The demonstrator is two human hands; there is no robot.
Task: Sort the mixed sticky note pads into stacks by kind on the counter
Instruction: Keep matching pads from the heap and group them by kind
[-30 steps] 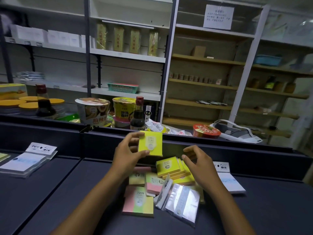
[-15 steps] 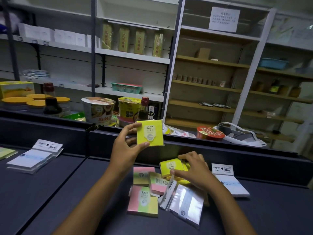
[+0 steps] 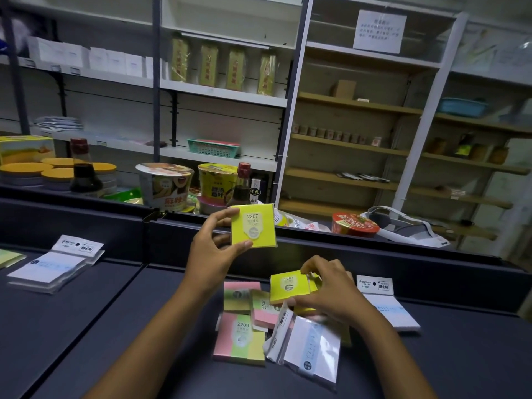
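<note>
The dark tabletop (image 3: 460, 355) carries everything. At about 10 o'clock there's a sorted stack of clear-sleeved white pads (image 3: 50, 269), and another sleeved white pad (image 3: 388, 308) lies at 3 o'clock from the mixed pile (image 3: 259, 321) of pink, green and yellow pads in the middle. On the shelf behind, a green mesh basket (image 3: 213, 148) has something reddish in it, can't tell what. The left hand (image 3: 213, 254) pinches a yellow pad (image 3: 252, 226) marked 2207, held up off the tabletop. Compared with half a second ago it's about the same height, just tipped a bit more toward the camera. The right hand (image 3: 331, 289) now has its fingers curled round a second yellow pad (image 3: 289, 287) on the pile and covers the pads under it. A green pad (image 3: 10, 257) at 9 o'clock is cut off by the frame edge.
</note>
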